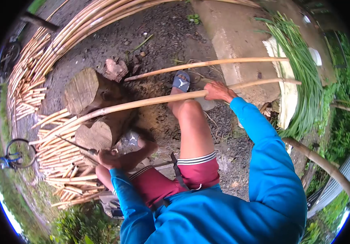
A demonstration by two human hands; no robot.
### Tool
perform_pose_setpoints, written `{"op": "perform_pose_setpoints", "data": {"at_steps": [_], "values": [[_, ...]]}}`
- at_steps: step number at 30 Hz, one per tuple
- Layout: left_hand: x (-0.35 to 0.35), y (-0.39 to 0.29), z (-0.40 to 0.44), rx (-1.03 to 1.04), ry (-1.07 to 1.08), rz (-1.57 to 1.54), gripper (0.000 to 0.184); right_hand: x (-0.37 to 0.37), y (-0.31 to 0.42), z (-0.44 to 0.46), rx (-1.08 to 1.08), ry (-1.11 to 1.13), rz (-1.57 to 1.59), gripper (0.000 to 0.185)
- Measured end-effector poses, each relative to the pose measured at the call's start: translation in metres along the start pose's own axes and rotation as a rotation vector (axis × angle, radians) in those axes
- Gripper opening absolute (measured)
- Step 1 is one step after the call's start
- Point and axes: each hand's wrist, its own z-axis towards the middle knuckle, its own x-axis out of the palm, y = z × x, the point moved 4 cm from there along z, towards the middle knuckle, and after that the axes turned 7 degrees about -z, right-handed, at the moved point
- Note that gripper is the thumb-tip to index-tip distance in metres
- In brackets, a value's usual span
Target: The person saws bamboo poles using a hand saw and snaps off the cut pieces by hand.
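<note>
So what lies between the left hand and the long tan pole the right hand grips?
In the head view, a sawn brown wooden log lies between the left hand and the pole.

The single view looks from the head, forward and steeply down through a round, dark-edged wide lens, close above the shirt [207, 215], the pole [154, 102] farther out.
</note>
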Motion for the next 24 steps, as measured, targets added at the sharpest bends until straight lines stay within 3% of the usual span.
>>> {"op": "perform_pose_setpoints", "data": {"at_steps": [1, 2, 3, 7, 8, 10, 11, 12, 13, 14, 16, 17, 18, 21, 24], "values": [[-0.008, 0.005, 0.01, 0.1, -0.009, 0.097, 0.021, 0.007, -0.001, 0.004, 0.007, 0.03, 0.002, 0.028], [0.0, 0.003, 0.002, 0.018, -0.066, -0.116, 0.021, 0.003, 0.006, 0.004, 0.022, 0.137, 0.001, 0.029], [0.005, 0.001, -0.003, 0.045, -0.063, -0.128, 0.02, -0.009, 0.012, 0.003, 0.044, 0.242, -0.007, 0.03], [0.003, -0.002, -0.004, 0.078, -0.033, -0.147, 0.017, -0.003, -0.008, 0.02, -0.123, 0.489, 0.139, 0.03], [0.007, -0.003, -0.006, 0.067, 0.025, -0.169, 0.017, -0.011, -0.007, 0.022, -0.455, 0.242, 0.3, 0.03], [0.009, -0.001, -0.007, -0.03, -0.018, -0.193, 0.014, -0.043, 0.018, 0.022, -0.418, 0.258, 0.593, 0.035], [0.004, -0.001, -0.004, -0.002, -0.056, -0.136, 0.014, -0.021, 0.011, 0.065, -0.588, 0.097, 0.514, 0.032], [0.005, -0.002, -0.004, 0.03, -0.103, -0.074, 0.014, -0.014, 0.013, 0.092, -0.111, 0.131, 0.433, 0.032], [0.012, -0.007, -0.011, 0.029, -0.187, -0.059, 0.015, -0.018, 0.018, 0.108, -0.151, -0.03, 0.446, 0.041], [0.016, -0.01, -0.015, 0.018, -0.185, -0.083, 0.015, -0.011, 0.017, 0.13, -0.283, -0.277, 0.255, 0.037], [0.004, -0.004, -0.007, 0.044, -0.127, -0.058, 0.017, -0.01, 0.024, 0.166, -0.178, -0.399, -0.001, 0.039], [-0.004, -0.001, -0.002, 0.073, -0.086, -0.011, 0.018, -0.007, 0.026, 0.181, -0.141, -0.378, -0.033, 0.041], [0.002, -0.004, -0.006, -0.023, -0.1, -0.081, 0.019, 0.004, 0.021, 0.199, -0.115, -0.355, -0.107, 0.044], [-0.001, -0.004, -0.009, -0.027, -0.166, -0.083, 0.019, 0.034, 0.009, 0.228, 0.089, -0.08, -0.17, 0.054], [0.015, -0.014, -0.018, 0.036, -0.166, -0.056, 0.02, 0.044, 0.013, 0.219, 0.093, -0.07, -0.223, 0.05]]}}
